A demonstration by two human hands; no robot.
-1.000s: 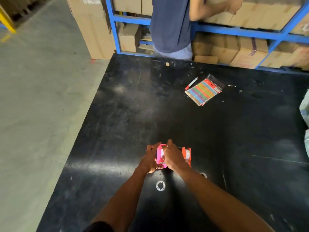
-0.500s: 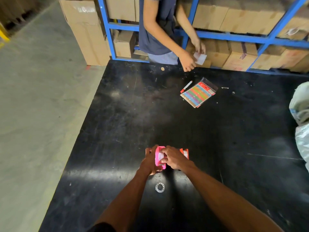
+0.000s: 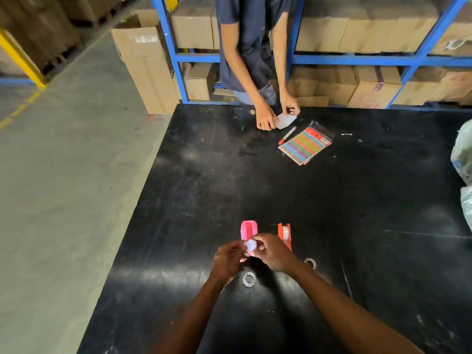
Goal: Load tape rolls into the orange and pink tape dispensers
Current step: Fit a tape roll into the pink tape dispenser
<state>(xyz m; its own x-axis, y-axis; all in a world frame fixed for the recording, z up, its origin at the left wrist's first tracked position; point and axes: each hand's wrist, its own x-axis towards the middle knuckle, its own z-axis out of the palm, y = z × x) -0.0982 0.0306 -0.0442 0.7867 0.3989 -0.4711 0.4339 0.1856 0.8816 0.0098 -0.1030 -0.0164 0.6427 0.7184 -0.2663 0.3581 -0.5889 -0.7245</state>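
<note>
A pink tape dispenser (image 3: 248,229) stands on the black table (image 3: 204,187), its top slot showing no roll. Just right of it stands an orange dispenser (image 3: 284,232) with a clear roll inside. My left hand (image 3: 228,260) and my right hand (image 3: 272,251) meet just in front of the pink dispenser, both pinching a small whitish tape roll (image 3: 250,245) held above the dispenser's near end. A clear ring-shaped tape roll (image 3: 249,279) lies on the table below my hands. Another ring (image 3: 310,263) lies by my right wrist.
Across the table a person (image 3: 251,47) handles a white paper (image 3: 286,120). Beside it lie a red marker (image 3: 287,135) and a striped colourful packet (image 3: 305,145). Plastic bags (image 3: 464,159) sit at the right edge. Blue shelving (image 3: 357,60) holds cartons. The table's left edge drops to floor.
My hands have pulled back from the pink dispenser and now hold the small roll in front of it. The person opposite has brought both hands down onto the table.
</note>
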